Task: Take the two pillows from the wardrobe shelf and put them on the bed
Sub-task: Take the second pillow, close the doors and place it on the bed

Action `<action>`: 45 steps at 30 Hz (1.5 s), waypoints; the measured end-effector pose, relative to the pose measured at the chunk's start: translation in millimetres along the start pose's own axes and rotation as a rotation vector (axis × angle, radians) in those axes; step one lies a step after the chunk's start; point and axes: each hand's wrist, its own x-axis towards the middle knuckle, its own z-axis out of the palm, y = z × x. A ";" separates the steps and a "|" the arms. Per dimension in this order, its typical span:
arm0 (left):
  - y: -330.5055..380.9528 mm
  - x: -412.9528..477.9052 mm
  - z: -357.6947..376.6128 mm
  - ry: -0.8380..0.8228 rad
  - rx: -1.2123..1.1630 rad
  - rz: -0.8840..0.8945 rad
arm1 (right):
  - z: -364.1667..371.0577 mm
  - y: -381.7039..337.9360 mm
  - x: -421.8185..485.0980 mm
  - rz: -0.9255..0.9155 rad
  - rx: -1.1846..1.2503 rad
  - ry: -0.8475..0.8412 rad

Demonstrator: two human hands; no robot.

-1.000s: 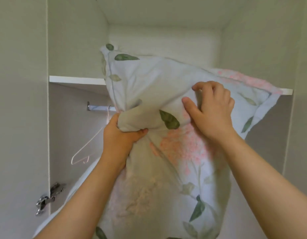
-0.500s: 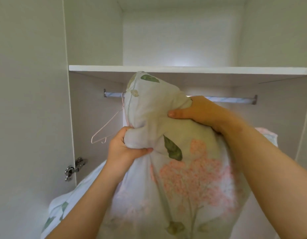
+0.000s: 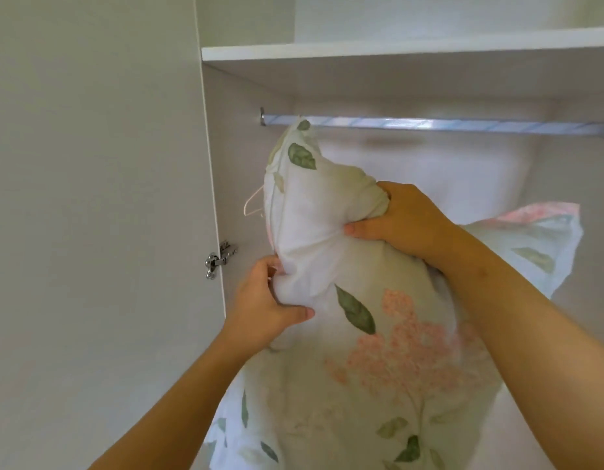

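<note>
The white cotton pillow printed with green leaves and pink flowers hangs clear below the white wardrobe shelf, its top corner just under the silver clothes rail, with the left hand clutching its bunched left edge and the right hand clenched on fabric higher up.

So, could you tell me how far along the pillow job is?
Done: a floral pillow is off the wardrobe shelf, in front of the hanging rail. In hand: the left hand and right hand both grip its bunched upper end. Left: carrying it to the bed, which is out of view; whether this is one pillow or both, I cannot tell.
</note>
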 end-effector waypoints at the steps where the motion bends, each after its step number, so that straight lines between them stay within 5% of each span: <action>1: -4.8 -1.8 -4.9 -0.016 -0.015 -0.026 | 12.9 1.8 -1.4 0.010 -0.007 -0.021; 19: -141.0 -110.0 -71.8 0.077 0.167 -0.696 | 245.5 53.2 -70.6 0.202 -0.098 -0.529; 36: -188.7 -225.4 -137.1 0.638 0.251 -1.254 | 335.8 44.7 -135.3 0.154 -0.182 -0.886; 41: -179.7 -224.3 -139.5 0.651 0.183 -0.808 | 334.7 47.6 -143.9 0.133 -0.198 -0.901; 45: -183.7 -228.1 -139.0 0.635 0.201 -0.735 | 329.0 54.6 -146.9 0.144 -0.184 -0.883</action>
